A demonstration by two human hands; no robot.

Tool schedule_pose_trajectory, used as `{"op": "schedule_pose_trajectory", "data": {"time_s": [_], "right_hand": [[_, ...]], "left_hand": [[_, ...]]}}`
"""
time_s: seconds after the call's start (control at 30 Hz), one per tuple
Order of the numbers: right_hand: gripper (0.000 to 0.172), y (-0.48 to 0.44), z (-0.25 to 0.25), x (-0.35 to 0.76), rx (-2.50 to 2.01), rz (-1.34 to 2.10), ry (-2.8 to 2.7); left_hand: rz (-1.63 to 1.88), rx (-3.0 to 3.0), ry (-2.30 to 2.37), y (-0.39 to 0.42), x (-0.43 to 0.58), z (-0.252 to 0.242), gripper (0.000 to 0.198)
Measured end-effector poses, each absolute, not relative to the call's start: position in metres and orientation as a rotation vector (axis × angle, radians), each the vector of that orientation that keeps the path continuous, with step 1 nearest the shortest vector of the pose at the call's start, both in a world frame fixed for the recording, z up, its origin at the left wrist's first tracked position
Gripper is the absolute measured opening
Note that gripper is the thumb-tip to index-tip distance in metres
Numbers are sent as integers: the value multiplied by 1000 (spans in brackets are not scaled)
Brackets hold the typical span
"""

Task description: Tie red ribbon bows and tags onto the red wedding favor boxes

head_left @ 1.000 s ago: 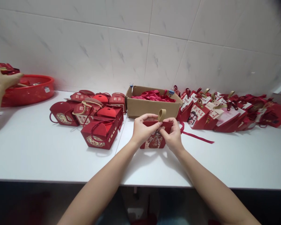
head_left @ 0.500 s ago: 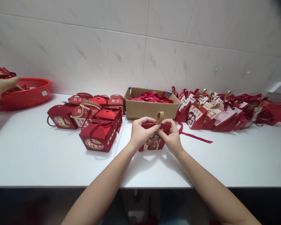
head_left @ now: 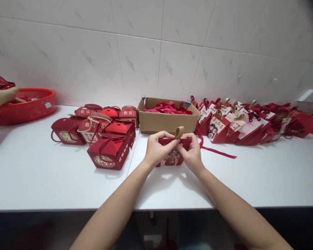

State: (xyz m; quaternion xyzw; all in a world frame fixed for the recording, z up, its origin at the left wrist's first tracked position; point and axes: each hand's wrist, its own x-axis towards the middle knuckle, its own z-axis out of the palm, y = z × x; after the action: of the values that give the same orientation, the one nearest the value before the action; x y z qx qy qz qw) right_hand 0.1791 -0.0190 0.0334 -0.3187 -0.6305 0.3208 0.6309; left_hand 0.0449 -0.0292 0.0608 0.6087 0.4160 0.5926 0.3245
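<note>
A small red gift box (head_left: pixel 173 157) with a printed picture on its front stands on the white table (head_left: pixel 41 173), straight ahead of me. Both my hands pinch its top edge. My left hand (head_left: pixel 157 147) grips the left side of the flap and my right hand (head_left: pixel 191 151) grips the right side. A tan handle loop (head_left: pixel 179 132) sticks up between my fingers. A loose red ribbon (head_left: pixel 216 151) trails across the table to the right of the box.
A cardboard box (head_left: pixel 167 119) of red ribbons sits behind. Several closed red boxes with rope handles (head_left: pixel 108 152) cluster at the left; a row of red boxes (head_left: pixel 240 125) lines the back right. Another person's hand (head_left: pixel 0 97) reaches at a red basin (head_left: pixel 28 106), far left.
My hands and the box stay nearly still, pressing the top flap slightly lower. The other person's hand at the far left has shifted a little over the basin.
</note>
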Motion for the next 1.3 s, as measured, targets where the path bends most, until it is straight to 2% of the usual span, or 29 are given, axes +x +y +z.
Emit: {"op": "schedule_pose_trajectory", "data": {"time_s": [0.33, 0.5, 0.57, 0.7, 0.83, 0.97, 1.2, 1.3], "right_hand": [[22, -19, 32, 177, -724, 587, -1472], [23, -11, 30, 175, -773, 617, -1450], [28, -6, 29, 179, -818, 669, -1488], [57, 3, 28, 203, -863, 905, -1748], [52, 2, 20, 238, -1020, 1030, -1844], [47, 1, 9, 278, -1050, 793, -1609], [59, 25, 5, 329, -1191, 94, -871], [60, 34, 1, 334, -1304, 47, -860]], "left_hand": [[1545, 1435, 1022, -28, 46, 62, 30], [1606, 1534, 1024, -17, 43, 56, 25], [1644, 1605, 1061, -10, 41, 52, 24], [1668, 1685, 1122, 0, 36, 42, 30], [1569, 1899, 1120, 6, 39, 26, 39], [1461, 2148, 1115, 11, 45, 13, 51], [1418, 2160, 1198, 13, 44, 8, 36], [1396, 2125, 1198, 13, 44, 8, 33]]}}
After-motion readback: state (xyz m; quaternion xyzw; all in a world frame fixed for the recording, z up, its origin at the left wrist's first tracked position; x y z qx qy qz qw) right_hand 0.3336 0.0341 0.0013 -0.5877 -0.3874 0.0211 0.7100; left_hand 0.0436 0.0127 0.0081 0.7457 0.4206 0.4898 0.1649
